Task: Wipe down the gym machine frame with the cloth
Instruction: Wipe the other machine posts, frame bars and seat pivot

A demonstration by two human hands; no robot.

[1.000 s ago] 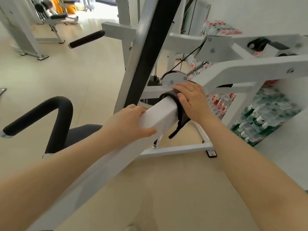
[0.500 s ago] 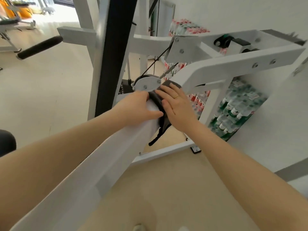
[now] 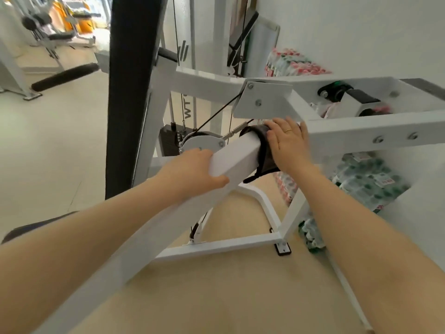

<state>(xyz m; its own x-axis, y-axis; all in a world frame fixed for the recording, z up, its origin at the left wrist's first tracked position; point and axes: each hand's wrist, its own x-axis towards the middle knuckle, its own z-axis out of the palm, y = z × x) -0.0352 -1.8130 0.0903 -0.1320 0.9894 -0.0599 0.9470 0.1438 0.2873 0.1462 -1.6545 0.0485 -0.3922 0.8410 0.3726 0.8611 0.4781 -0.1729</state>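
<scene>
A white square frame bar (image 3: 237,156) of the gym machine slopes up from the lower left to the centre. A dark cloth (image 3: 258,141) is draped over its upper end, with a strap hanging down below the bar. My right hand (image 3: 287,145) presses the cloth against the bar's right side with fingers nearly straight. My left hand (image 3: 192,171) grips the bar just below the cloth, its thumb lying over the top face.
A black upright pad (image 3: 130,92) rises at the left. A pulley wheel (image 3: 202,143) and cable sit behind the bar, a white cross beam (image 3: 361,128) to the right. Packs of bottles (image 3: 368,184) are stacked by the wall. A black seat (image 3: 36,227) lies at lower left.
The view has risen and shifted. My right hand has pushed the cloth further up the bar toward the cross beam, while my left hand now sits apart from it, lower on the bar.
</scene>
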